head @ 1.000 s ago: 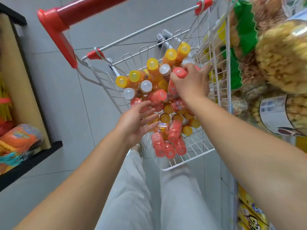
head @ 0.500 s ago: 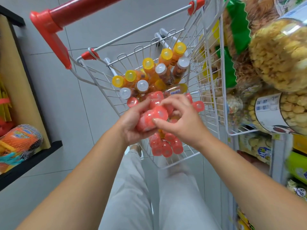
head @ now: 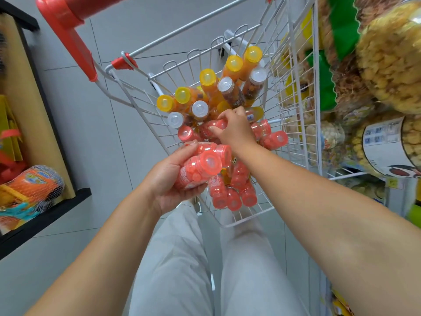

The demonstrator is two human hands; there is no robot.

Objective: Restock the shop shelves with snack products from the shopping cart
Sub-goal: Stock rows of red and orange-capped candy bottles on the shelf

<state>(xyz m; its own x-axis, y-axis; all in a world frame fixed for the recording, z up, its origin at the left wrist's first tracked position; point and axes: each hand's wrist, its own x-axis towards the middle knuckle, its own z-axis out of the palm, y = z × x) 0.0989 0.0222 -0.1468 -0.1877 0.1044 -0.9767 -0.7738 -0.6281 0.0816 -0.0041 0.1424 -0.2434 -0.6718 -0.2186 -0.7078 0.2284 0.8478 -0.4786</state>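
Floor [head: 79, 133]: grey tiles, filling the left and lower field. Right-hand shelves [head: 387, 185] ran along the right edge, stocked with clear jars of puffed snacks [head: 391, 53] and green-edged bags [head: 341, 26]. Left-hand shelf [head: 45, 215]: black ledge, tan backing, carrying an orange netted pack [head: 32, 185].

Cart [head: 124, 62]: white wire with a red handle [head: 75, 39], standing just beside the right-hand shelves, directly ahead of the person. Light trousers [head: 177, 258] were visible below both forearms.

Cart contents, all lying in the basket:
- yellow-capped bottles [head: 234, 63] at the far end, leaning caps-up;
- white-capped bottles [head: 225, 84] mixed among them;
- loose pink-capped bottles [head: 234, 199] heaped at the near end, with a few more against the right wall.

Left hand [head: 168, 181]: held over the near part of the basket, palm up, fingers curled round a held bundle [head: 210, 163] of pink-capped bottles. At least two caps faced the camera; exact count could not be read.

Right hand [head: 234, 131]: reached down into the middle of the basket, fingers and thumb closed round a single pink bottle [head: 218, 124] that lay among the others. Whether this bottle had left the heap could not be told.

The two hands were near each other but apart.
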